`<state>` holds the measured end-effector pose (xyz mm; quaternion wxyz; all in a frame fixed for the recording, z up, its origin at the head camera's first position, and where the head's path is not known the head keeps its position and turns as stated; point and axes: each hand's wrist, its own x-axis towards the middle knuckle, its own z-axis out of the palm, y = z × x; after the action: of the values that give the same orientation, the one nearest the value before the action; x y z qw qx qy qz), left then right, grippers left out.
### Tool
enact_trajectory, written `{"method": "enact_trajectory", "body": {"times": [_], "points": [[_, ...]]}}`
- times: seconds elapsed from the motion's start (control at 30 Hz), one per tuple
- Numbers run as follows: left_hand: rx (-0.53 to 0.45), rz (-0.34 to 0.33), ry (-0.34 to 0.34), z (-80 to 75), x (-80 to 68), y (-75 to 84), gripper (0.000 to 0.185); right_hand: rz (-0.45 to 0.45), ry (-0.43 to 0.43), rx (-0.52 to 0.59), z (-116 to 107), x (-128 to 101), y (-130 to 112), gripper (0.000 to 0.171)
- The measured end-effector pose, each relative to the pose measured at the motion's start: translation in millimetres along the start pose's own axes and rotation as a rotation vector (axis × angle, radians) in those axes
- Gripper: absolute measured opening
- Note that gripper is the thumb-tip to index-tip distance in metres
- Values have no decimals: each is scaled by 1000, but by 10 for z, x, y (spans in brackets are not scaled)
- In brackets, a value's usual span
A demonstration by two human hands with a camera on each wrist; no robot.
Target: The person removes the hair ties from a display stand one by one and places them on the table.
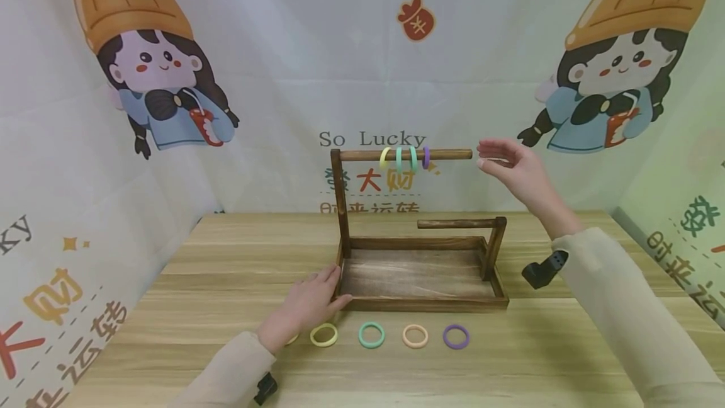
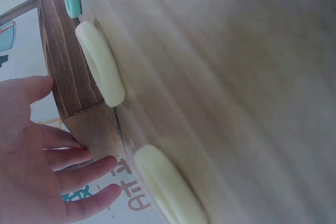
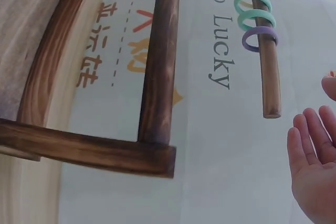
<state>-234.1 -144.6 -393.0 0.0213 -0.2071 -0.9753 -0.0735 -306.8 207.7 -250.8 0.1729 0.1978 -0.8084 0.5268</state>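
Backdrop print "So Lucky" behind ringed rod.

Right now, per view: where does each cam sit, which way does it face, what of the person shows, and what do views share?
Head: worn on the head, facing forward and down at the wooden rack; shows left hand, right hand, both sleeves.
Left wrist: low beside the table, along the rack's base and a pale yellow ring; left hand's fingers show.
Right wrist: faces the upper bar and its rings; right hand's fingers show.
Shared: head and right wrist both show the purple ring.
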Motion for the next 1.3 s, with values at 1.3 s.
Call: {"method": "enact_trajectory", "body": {"times": [1.3], "points": [[-1, 4, 1, 16, -1, -7, 63, -28, -285, -175, 447, 514, -158, 50]]}}
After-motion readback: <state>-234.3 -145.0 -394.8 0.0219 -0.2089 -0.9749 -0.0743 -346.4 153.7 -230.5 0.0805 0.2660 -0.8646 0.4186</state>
